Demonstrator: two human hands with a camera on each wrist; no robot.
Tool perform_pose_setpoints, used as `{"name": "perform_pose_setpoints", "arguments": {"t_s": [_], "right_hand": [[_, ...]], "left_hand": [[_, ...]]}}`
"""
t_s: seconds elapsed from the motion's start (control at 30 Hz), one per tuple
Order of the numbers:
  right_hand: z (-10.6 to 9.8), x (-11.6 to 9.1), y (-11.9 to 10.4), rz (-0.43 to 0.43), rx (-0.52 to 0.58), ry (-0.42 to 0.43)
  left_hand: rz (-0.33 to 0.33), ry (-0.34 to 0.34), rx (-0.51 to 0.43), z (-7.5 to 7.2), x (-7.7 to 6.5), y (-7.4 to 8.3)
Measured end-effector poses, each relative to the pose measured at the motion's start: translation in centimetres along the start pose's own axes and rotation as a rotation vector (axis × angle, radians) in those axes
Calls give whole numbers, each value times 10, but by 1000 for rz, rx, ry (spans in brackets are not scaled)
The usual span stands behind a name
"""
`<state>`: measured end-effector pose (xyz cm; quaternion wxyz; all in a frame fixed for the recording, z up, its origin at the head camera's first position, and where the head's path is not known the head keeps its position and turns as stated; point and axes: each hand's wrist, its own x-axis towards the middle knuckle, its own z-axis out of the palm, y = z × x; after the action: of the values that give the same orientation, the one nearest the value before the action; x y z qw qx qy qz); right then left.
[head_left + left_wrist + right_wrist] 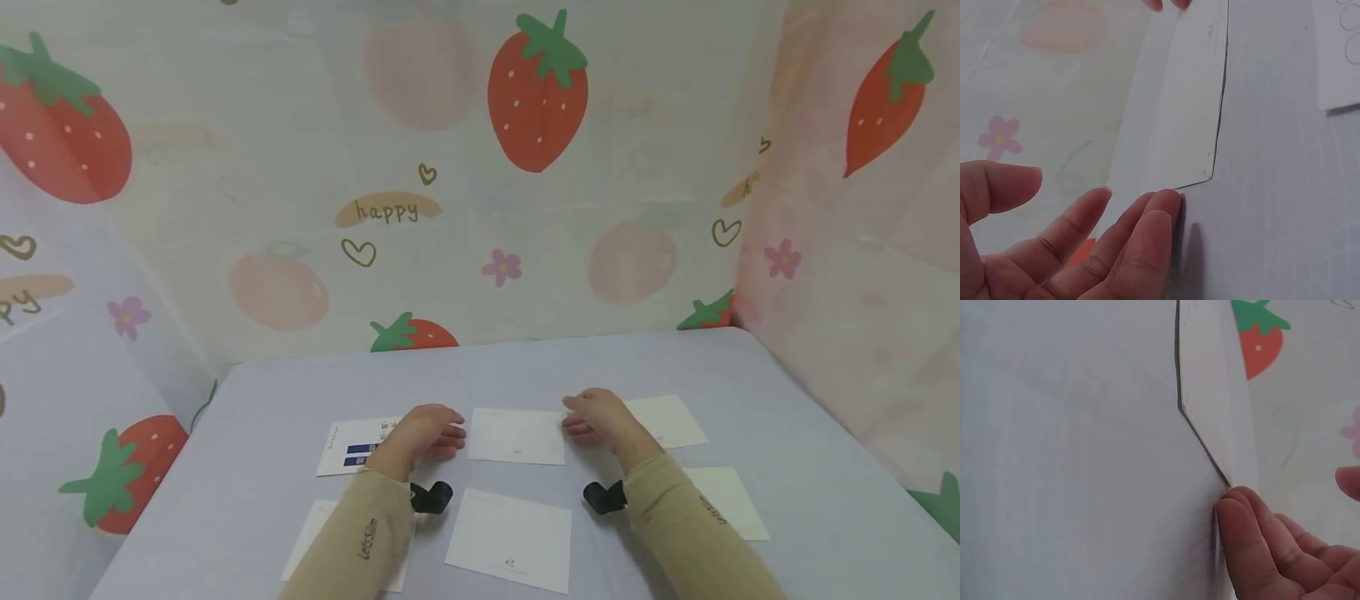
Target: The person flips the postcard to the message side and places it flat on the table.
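A white card lies flat in the middle of the far row on the table, with a small dark mark near its near edge. My left hand is at the card's left edge, its fingers loosely bent and its thumb apart. At the right edge is my right hand, fingers together and thumb lifted away. Both wrist views show fingertips at the ends of the card; whether they press on it, I cannot tell. Neither hand grips anything.
Beyond my left hand lies a card with blue print; a white card is partly behind my right hand. Nearer lie a middle card, a left card and a right card, sleeves covering parts. A strawberry-print backdrop stands behind.
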<state>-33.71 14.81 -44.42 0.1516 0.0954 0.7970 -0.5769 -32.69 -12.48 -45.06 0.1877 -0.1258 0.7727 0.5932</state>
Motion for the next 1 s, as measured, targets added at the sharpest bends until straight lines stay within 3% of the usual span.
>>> {"name": "perform_pose_setpoints", "arguments": {"t_s": [0.73,1.0], "right_hand": [[12,10,2,29,86,10],[12,15,5,17,65,-13]], "left_hand": [[-19,14,-28,1,0,0],[-25,16,-23,2,1,0]]}}
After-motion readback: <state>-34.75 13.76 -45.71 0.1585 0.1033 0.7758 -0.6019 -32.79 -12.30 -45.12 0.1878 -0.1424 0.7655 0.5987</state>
